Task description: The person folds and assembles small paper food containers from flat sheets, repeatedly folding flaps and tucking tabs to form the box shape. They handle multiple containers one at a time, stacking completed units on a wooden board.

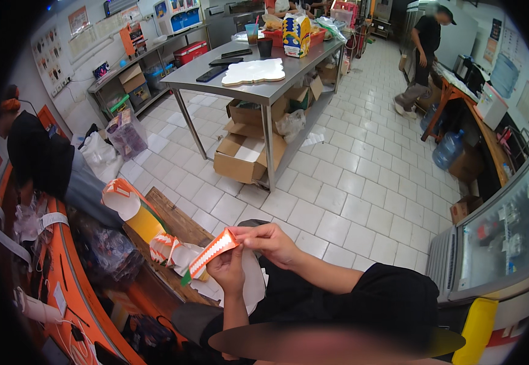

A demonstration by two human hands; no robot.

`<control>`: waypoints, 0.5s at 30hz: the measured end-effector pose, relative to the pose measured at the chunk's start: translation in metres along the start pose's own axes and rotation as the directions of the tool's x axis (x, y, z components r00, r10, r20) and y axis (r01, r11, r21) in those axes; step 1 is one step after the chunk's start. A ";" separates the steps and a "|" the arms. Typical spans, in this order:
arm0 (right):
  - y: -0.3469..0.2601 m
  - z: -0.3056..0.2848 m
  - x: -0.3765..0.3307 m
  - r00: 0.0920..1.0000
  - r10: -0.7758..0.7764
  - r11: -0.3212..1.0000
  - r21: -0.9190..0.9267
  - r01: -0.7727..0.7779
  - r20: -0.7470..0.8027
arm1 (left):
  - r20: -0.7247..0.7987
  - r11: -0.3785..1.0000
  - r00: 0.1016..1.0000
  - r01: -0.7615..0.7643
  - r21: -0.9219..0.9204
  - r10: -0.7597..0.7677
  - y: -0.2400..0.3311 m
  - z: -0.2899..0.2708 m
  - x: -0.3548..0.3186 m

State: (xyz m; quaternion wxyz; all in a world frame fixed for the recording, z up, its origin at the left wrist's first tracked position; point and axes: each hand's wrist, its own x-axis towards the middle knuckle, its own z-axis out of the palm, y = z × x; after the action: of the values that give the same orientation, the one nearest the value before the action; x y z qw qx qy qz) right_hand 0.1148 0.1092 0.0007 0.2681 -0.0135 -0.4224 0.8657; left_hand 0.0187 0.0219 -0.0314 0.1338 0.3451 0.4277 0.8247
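In front of my lap, both hands are on a folded paperboard carton (211, 255), orange with a white zigzag band and a green tip at its lower left end. My left hand (229, 272) grips it from below, thumb up along its side. The fingers of my right hand (272, 244) pinch its upper right end. Behind it, another orange-and-white carton piece (166, 248) rests on the wooden bench (176, 213). Farther back on the bench lies a stack of yellow and orange carton pieces (144, 224). White paperboard (253, 285) lies partly hidden beneath my hands.
A steel table (197, 66) ahead carries white sheets (253, 71), phones and a printed box (296, 36). Cardboard boxes (240, 159) fill its lower shelf. One person (39, 149) leans at the left; another (426, 55) stands far right. A glass-door fridge (502, 228) is at right.
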 end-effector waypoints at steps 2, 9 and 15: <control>0.005 0.000 0.000 0.999 -0.045 0.996 -0.075 0.044 -0.007 | 0.036 1.000 0.999 -0.009 0.014 0.008 0.001 0.001 0.000; 0.005 -0.020 0.014 0.940 -0.039 0.993 0.116 -0.001 0.340 | 0.221 0.991 0.969 0.121 -0.050 -0.108 0.023 0.007 -0.016; -0.014 -0.020 0.000 0.917 -0.059 0.782 -0.552 0.289 0.396 | 0.285 0.976 0.934 0.216 0.034 -0.216 0.045 0.019 -0.024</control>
State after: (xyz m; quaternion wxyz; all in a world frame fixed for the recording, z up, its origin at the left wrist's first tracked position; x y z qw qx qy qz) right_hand 0.1260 0.1312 -0.0020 0.2487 0.0994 -0.7151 0.6457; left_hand 0.0527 -0.0051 0.0010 0.2838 0.4120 0.4400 0.7457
